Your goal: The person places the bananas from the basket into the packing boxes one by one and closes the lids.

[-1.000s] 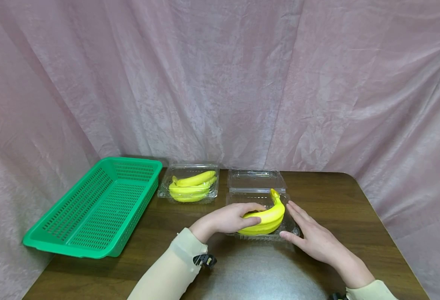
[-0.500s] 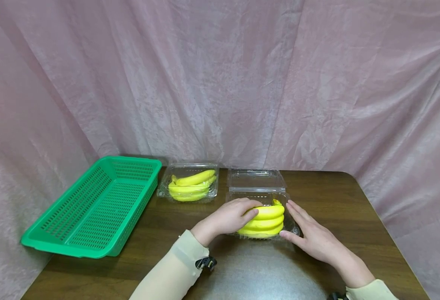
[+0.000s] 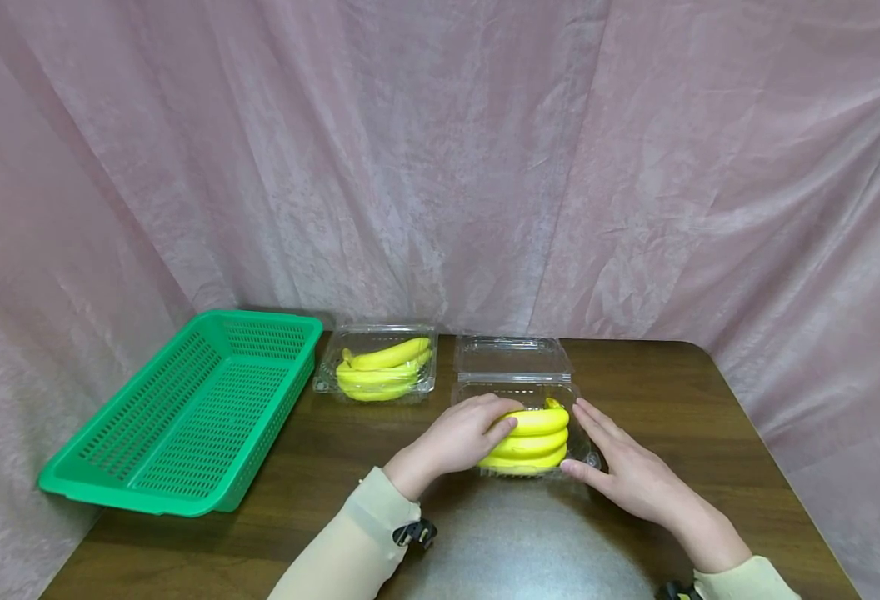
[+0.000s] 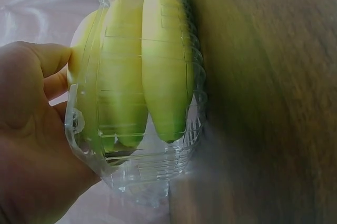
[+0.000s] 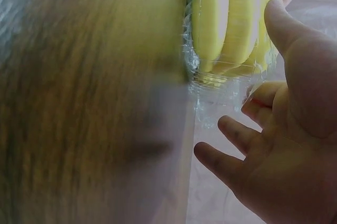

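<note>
A bunch of yellow bananas [image 3: 527,444] lies in the base of a clear plastic clamshell box [image 3: 571,389], its stem at the back right. My left hand [image 3: 457,435] grips the left end of the bunch, thumb on top; in the left wrist view the thumb presses the uppermost banana [image 4: 81,37] above the box wall. On the other side, my right hand [image 3: 630,468] is held along the box's right wall with its fingers straight and spread. The right wrist view shows the right thumb close to the bananas [image 5: 239,18]; whether it touches them I cannot tell.
The box's raised lid [image 3: 513,358] lies back toward the pink curtain [image 3: 440,167]. Left of it stands a closed clear box [image 3: 327,379] with more bananas [image 3: 380,379] inside. A green slotted basket [image 3: 226,496] sits at the table's left. The wooden table [image 3: 680,408] extends to the right.
The bunch has rolled down into the box base; its stem, upright before, now lies low at the back. My left hand followed slightly. My right hand has stayed at the box's right side.
</note>
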Tool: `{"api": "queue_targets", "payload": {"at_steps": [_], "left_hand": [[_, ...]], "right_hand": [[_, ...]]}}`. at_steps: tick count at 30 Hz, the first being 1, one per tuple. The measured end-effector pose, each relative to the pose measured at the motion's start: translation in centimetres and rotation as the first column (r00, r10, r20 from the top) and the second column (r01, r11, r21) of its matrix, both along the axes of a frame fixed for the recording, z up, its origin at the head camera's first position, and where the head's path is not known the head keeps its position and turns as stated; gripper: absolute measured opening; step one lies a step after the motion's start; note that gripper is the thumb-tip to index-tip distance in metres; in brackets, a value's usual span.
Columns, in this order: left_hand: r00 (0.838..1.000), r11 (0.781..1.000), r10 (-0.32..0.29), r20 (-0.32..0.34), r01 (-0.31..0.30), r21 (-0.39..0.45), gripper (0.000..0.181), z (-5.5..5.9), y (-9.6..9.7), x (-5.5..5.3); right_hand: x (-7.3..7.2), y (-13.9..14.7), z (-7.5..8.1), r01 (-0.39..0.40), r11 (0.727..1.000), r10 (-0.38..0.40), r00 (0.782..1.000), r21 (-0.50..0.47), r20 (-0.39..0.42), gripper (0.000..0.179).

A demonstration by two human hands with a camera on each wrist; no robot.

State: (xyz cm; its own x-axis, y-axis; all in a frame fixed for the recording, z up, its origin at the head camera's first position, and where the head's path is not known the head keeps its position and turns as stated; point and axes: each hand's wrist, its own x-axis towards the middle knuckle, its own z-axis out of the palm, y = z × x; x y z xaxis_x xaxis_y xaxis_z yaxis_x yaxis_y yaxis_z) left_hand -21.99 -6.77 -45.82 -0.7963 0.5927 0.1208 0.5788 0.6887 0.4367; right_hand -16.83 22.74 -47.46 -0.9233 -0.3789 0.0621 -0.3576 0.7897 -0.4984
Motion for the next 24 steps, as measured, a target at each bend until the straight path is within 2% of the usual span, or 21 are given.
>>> {"api": "queue_targets", "payload": {"at_steps": [7,24], "left_hand": [[1.0,1.0,-0.019,-0.014,0.019,0.001,0.038,0.02,0.07,0.25],[1.0,0.998,0.021,0.013,-0.022,0.053,0.039,-0.29,0.09,0.55]], "right_hand": [[0.23,0.2,0.16,-0.001,1.0,0.001,1.0,0.001,-0.004,0.093],[0.25,0.1,0.11,0.002,1.0,-0.002,1.0,0.004,0.005,0.095]]}}
